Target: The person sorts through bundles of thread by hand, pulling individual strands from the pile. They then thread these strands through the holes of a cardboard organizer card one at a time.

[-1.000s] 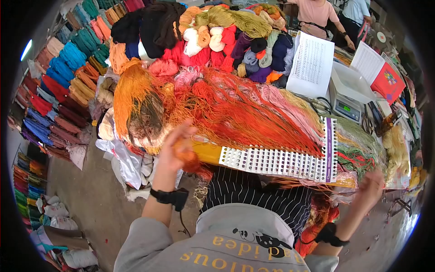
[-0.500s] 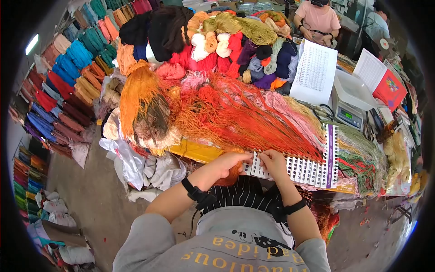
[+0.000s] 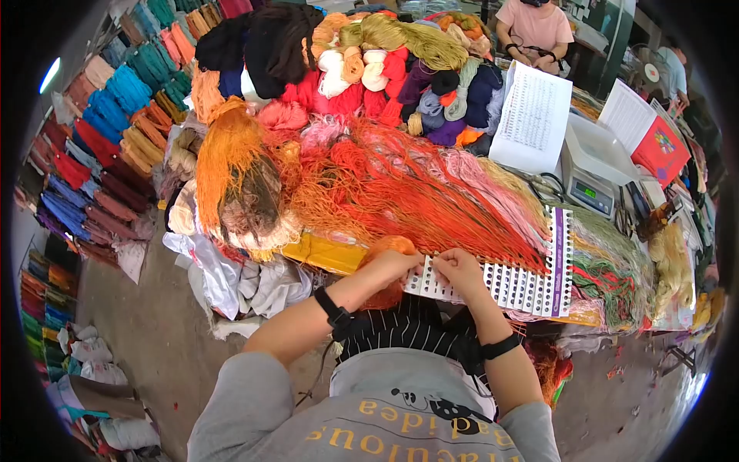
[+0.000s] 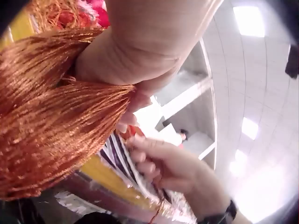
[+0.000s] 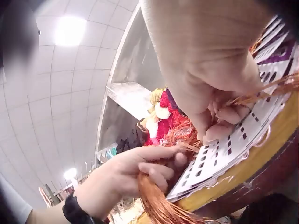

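A skein of rust-orange thread is bunched in my left hand, its loose end fanning out below the fingers in the left wrist view. My right hand is close beside it, over the left end of a row of white punched cards. In the right wrist view, the right fingers pinch a few orange strands that trail across the cards toward the right. Both hands' fingertips are near each other at the cards' edge. Long red-orange threads run from the cards back over the table.
Behind the threads lies a heap of coloured yarn skeins. To the right stand a paper list, a digital scale and a red booklet. Yarn hangs on racks at left. Another person sits across the table.
My hands, apart a second ago, have come together at the left end of the cards. The left hand brought the orange skein rightward; the right hand came in from the far right.
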Action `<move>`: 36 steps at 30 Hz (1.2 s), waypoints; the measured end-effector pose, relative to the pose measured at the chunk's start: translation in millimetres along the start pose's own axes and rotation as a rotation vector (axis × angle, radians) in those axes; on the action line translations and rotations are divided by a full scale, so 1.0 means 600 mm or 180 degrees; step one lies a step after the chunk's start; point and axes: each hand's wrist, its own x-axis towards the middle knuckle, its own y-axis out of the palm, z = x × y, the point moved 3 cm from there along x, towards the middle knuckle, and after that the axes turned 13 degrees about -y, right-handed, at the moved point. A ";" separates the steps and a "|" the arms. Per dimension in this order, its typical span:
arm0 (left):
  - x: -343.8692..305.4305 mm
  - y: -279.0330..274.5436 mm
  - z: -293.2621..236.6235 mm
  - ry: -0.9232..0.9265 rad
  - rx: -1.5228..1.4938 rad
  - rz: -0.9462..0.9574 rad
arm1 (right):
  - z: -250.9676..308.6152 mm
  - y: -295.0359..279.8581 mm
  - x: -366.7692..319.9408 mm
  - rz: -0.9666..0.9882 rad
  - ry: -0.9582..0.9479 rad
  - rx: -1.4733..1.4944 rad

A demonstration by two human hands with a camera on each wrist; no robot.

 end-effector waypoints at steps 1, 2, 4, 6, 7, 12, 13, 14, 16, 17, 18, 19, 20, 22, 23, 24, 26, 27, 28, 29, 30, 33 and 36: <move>0.001 -0.020 0.002 0.0057 0.0195 -0.0201 | 0.000 0.000 -0.001 -0.0005 0.0001 0.0011; -0.059 -0.026 -0.034 0.0232 -0.0420 -0.0087 | 0.004 0.000 -0.003 0.0119 -0.0157 -0.0322; -0.090 -0.076 -0.054 0.0293 -0.1648 0.1340 | 0.010 -0.005 -0.010 0.0197 -0.0285 -0.0637; -0.128 -0.097 -0.081 0.0467 -0.2034 0.1429 | 0.016 -0.002 -0.012 0.0256 -0.0248 -0.0658; -0.141 -0.105 -0.092 0.0691 -0.2464 0.1498 | 0.012 -0.002 -0.011 0.0277 -0.0251 -0.0659; -0.067 -0.002 -0.040 0.0841 0.0210 0.1039 | 0.038 -0.007 -0.014 0.0398 -0.0101 0.0363; -0.060 0.019 -0.031 0.0257 0.0855 0.0753 | 0.038 -0.009 -0.016 0.0414 -0.0016 0.0470; -0.071 0.028 -0.030 0.0280 0.0732 0.0683 | 0.040 -0.009 -0.018 0.0526 -0.0108 0.0358; -0.071 -0.003 -0.041 0.0699 0.0707 0.0016 | 0.010 -0.007 -0.009 0.0467 -0.0203 -0.0088; -0.077 -0.035 -0.046 0.1113 0.0632 -0.0689 | -0.002 -0.004 -0.008 0.0468 -0.0287 -0.0537; -0.073 -0.078 -0.037 0.0848 -0.0191 -0.0366 | 0.003 -0.003 -0.011 0.0462 -0.0243 -0.0967; -0.073 -0.128 -0.033 0.0574 -0.1021 -0.0059 | 0.003 -0.002 -0.013 0.0456 -0.0236 -0.0943; -0.090 -0.166 -0.046 0.0389 -0.1794 0.0207 | 0.003 -0.001 -0.013 0.0440 -0.0244 -0.0963; -0.112 -0.252 -0.063 0.0403 -0.2872 0.0321 | 0.002 0.000 -0.011 0.0467 -0.0168 -0.0824; -0.115 -0.292 -0.064 0.0597 -0.3171 0.0169 | 0.005 0.000 -0.011 0.0483 -0.0176 -0.0825; -0.129 -0.315 -0.075 0.0948 -0.2952 -0.0303 | 0.009 -0.001 -0.012 0.0490 -0.0180 -0.0824; -0.147 -0.337 -0.077 0.1482 -0.2953 -0.1138 | 0.010 -0.001 -0.014 0.0504 -0.0201 -0.0821; -0.140 -0.340 -0.067 0.1501 -0.2949 -0.1142 | 0.005 -0.001 -0.015 0.0495 -0.0198 -0.0812; -0.126 -0.345 -0.051 0.1390 -0.2779 -0.1337 | 0.002 -0.001 -0.015 0.0471 -0.0200 -0.0800; -0.119 -0.347 -0.040 0.1274 -0.2594 -0.1520 | 0.005 -0.001 -0.016 0.0441 -0.0219 -0.0787; -0.132 -0.298 -0.049 0.1272 -0.2122 -0.1355 | 0.010 -0.001 -0.021 0.0257 -0.0286 -0.0702; -0.128 -0.147 -0.024 0.0644 -0.1952 0.0607 | 0.031 0.017 -0.044 -0.0127 -0.0461 -0.0736; -0.134 -0.012 -0.020 0.0460 -0.1792 0.1296 | 0.082 0.059 -0.071 0.0142 -0.0993 0.0168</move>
